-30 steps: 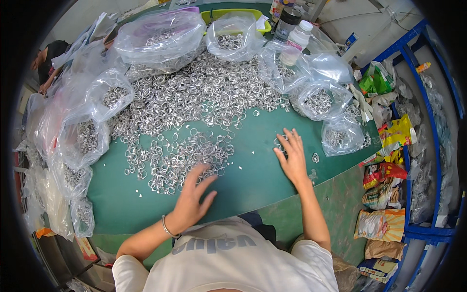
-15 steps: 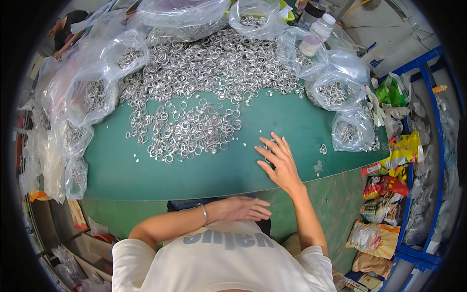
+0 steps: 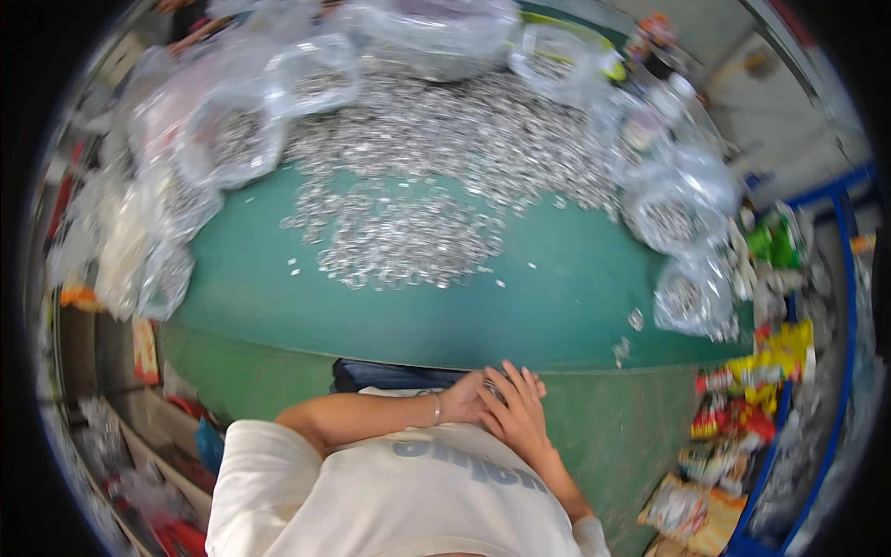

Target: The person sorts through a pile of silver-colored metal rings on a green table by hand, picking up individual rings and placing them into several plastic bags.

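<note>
My left hand is near the front edge of the green table, before my body. A silver bracelet circles that wrist. Over its fingers lies my right hand, with its fingers stretched out and slightly apart. Something small and silvery shows between the two hands, too blurred to make out. The left fingers are mostly hidden under the right hand. Farther off, a loose heap of silver metal rings lies on the table, and behind it spreads a larger pile of rings.
Clear plastic bags of rings line the left side, with more bags at the right. A white bottle stands back right. A few rings and small white bits lie on the table. A blue rack and snack packets fill the right.
My right hand has come back from above the table to the front edge and now meets my left hand. The view has shifted, and the picture is blurred.
</note>
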Demonstrator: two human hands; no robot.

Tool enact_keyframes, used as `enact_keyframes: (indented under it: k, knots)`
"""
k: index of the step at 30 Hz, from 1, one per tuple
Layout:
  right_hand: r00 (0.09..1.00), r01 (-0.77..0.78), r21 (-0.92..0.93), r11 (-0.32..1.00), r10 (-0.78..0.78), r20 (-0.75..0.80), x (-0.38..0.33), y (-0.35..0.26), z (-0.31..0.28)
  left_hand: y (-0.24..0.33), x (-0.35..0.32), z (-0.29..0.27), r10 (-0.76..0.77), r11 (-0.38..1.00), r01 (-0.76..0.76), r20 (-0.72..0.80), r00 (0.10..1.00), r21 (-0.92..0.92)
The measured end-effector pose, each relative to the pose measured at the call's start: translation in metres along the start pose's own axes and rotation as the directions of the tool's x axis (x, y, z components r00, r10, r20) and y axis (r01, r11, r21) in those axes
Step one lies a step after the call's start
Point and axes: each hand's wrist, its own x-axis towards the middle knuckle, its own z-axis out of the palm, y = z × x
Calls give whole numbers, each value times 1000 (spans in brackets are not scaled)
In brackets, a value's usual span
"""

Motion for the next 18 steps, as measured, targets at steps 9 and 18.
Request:
enact_keyframes:
  k: [9,18]
  knots:
    - [902,179,67,982,-137,-409,6,4,-6,22,-35,13,8,900,226,-532,847,373]
    - [932,92,211,973,-10,-361,85,-12,3,98,-193,120,660,743,-600,-179,730,297]
